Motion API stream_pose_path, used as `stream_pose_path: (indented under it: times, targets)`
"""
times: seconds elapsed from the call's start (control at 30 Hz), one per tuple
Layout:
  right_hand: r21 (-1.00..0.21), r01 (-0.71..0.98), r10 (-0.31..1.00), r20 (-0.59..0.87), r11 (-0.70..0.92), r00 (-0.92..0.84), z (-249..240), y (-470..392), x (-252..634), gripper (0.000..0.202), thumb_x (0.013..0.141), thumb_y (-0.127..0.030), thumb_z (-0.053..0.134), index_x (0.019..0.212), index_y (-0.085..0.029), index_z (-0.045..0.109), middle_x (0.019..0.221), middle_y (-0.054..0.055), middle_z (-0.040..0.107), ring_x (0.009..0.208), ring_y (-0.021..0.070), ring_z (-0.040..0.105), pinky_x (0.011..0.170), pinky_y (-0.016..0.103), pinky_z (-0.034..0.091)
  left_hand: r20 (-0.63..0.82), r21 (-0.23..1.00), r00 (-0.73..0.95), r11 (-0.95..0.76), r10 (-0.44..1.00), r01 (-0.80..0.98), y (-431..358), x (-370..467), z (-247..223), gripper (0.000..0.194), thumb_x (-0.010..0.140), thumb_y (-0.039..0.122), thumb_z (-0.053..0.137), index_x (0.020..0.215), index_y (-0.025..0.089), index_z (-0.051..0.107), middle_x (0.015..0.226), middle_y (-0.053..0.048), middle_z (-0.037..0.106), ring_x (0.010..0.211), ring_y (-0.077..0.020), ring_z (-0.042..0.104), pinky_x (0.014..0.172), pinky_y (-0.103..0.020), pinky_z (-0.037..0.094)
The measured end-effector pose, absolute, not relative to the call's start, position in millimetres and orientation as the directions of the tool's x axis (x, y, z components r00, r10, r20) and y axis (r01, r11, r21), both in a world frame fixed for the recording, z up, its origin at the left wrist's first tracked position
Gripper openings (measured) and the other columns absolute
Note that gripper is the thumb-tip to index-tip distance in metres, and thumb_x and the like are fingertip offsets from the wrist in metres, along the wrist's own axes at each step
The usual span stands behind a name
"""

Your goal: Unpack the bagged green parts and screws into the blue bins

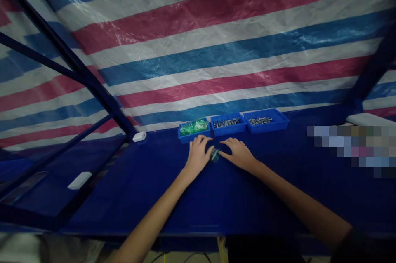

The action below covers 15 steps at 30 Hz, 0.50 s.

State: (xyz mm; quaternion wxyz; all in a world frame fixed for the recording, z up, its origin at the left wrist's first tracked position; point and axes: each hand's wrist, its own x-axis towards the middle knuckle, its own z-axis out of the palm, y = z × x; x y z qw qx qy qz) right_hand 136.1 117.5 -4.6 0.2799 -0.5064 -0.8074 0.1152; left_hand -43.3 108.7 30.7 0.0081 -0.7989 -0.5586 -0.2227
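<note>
On the blue tabletop lies a small dark, shiny piece (214, 155), perhaps a little clear bag with metal inside; it is too small to tell. My left hand (199, 153) is beside it on the left, fingers spread forward and the thumb at its edge. From the right, my right hand (239, 154) reaches in with thumb and fingers apart, the thumb tip close to the piece. Just beyond my hands is a blue bin of green plastic packets (194, 127). Beside that bin sit a blue bin (229, 131) of metal parts and another blue bin (268, 127) of small metal pieces.
A white box-shaped device (139, 136) stands at the table's back left, by a dark blue metal frame (119, 116). Another white object (79, 180) lies farther left. A striped plastic sheet (216, 48) hangs behind. The right side holds a white item (371, 119) and a blurred-out patch.
</note>
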Motion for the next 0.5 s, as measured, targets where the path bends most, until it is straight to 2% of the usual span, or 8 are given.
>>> stream_pose_path:
  times: [0.1,0.17,0.3,0.37,0.5]
  targets:
    - [-0.470,0.753,0.884,0.324,0.460,-0.337,-4,118,137,0.035,0.084,-0.041,0.054,0.113,-0.023,0.059,0.112,0.009,0.061,0.107,0.0263,0.054,0.090,0.046,0.039,0.505,0.136,0.257,-0.369,0.824,0.919,141,-46,53,0.033,0.091,0.030,0.039,0.121,0.023,0.051,0.122,-0.008,0.054,0.111,-0.0232,0.047,0.090,-0.039,0.034]
    - [-0.480,0.747,0.885,0.322,0.460,-0.337,-3,118,137,0.035,0.084,-0.041,0.053,0.114,-0.023,0.058,0.112,0.009,0.061,0.106,0.0257,0.054,0.090,0.047,0.039,0.469,0.033,0.321,-0.380,0.823,0.924,167,-51,65,0.035,0.091,0.025,0.040,0.124,0.022,0.050,0.127,-0.009,0.053,0.114,-0.0253,0.044,0.091,-0.040,0.032]
    - [-0.503,0.730,0.884,0.317,0.464,-0.344,-1,119,138,0.035,0.084,-0.041,0.053,0.114,-0.023,0.058,0.111,0.008,0.061,0.101,0.0240,0.055,0.088,0.045,0.040,0.363,-0.081,0.334,-0.327,0.870,0.941,203,-62,73,0.032,0.084,0.021,0.050,0.116,0.021,0.058,0.112,-0.010,0.062,0.108,-0.0290,0.048,0.089,-0.041,0.032]
    - [-0.508,0.723,0.882,0.318,0.468,-0.347,-1,120,138,0.036,0.084,-0.042,0.054,0.114,-0.023,0.057,0.112,0.008,0.060,0.104,0.0248,0.054,0.089,0.045,0.039,0.365,-0.083,0.322,-0.314,0.874,0.946,210,-66,72,0.026,0.082,0.022,0.054,0.105,0.022,0.064,0.105,-0.008,0.066,0.105,-0.0292,0.050,0.087,-0.041,0.032]
    - [-0.513,0.722,0.885,0.304,0.464,-0.353,1,121,140,0.038,0.084,-0.044,0.054,0.117,-0.024,0.056,0.115,0.009,0.060,0.109,0.0256,0.051,0.092,0.045,0.037,0.279,0.036,0.266,-0.287,0.923,0.957,212,-71,74,0.012,0.078,0.023,0.059,0.084,0.022,0.070,0.093,-0.006,0.070,0.091,-0.0248,0.059,0.083,-0.037,0.034]
